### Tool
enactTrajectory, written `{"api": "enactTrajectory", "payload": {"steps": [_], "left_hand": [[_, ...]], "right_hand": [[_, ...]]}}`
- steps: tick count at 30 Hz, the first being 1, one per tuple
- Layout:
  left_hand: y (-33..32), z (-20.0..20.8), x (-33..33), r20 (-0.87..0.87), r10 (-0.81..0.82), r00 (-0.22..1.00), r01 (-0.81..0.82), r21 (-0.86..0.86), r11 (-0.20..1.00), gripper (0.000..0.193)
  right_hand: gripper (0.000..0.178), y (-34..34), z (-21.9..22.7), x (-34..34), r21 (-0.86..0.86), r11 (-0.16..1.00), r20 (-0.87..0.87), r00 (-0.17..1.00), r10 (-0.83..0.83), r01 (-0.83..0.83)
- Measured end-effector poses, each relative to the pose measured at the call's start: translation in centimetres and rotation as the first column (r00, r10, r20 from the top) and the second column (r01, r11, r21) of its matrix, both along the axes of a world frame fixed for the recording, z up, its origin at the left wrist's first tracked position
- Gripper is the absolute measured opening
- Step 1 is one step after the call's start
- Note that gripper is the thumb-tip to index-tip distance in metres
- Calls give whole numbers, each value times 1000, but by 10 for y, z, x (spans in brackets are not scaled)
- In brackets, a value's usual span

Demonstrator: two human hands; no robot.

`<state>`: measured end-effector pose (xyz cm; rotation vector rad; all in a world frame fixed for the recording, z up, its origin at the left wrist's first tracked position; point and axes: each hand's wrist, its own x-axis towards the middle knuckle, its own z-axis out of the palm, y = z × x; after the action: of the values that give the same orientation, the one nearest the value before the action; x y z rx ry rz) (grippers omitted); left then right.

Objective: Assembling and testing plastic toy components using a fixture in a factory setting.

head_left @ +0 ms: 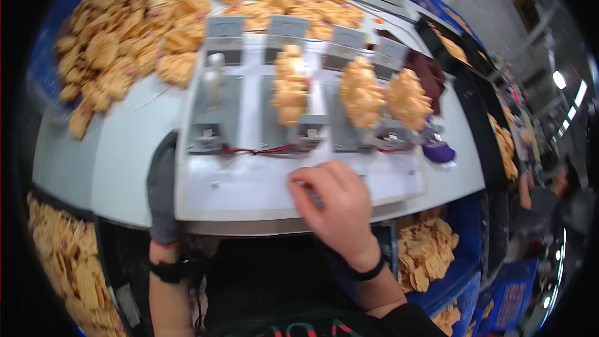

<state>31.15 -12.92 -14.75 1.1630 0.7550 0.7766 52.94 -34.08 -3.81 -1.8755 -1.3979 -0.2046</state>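
Note:
My left hand (163, 190), in a grey glove, lies stretched along the left edge of a white board (249, 196), its fingers close together. My bare right hand (337, 206) hovers over the board's front part, fingers curled and thumb near the index fingertip. A small dark bit shows inside the curl, too hidden to name. Grey metal fixtures stand in a row on the board. Yellow-orange moulded pieces sit upright on them: one left of middle (291, 85), one further right (362, 92) and one at the right end (409, 100). The leftmost fixture (215, 97) bears only a pale metal post.
Heaps of similar pieces fill a blue bin (47, 81) at the left and cover the table's back. Red and black wires (256, 151) join the fixtures. A purple object (438, 153) and brown cloth (426, 75) lie at right. More filled bins stand below; another person (546, 203) is far right.

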Motion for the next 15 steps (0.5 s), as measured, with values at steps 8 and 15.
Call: {"api": "enactTrajectory", "payload": {"steps": [8, 15], "left_hand": [[-16, 44, -12, -272, 133, 953, 124, 751, 648, 53], [-45, 52, 14, -380, 294, 877, 225, 866, 447, 47]], "right_hand": [[12, 8, -3, -12, 159, 986, -13, 999, 53, -50], [11, 4, -8, 8, 68, 996, 59, 997, 52, -56]]}}
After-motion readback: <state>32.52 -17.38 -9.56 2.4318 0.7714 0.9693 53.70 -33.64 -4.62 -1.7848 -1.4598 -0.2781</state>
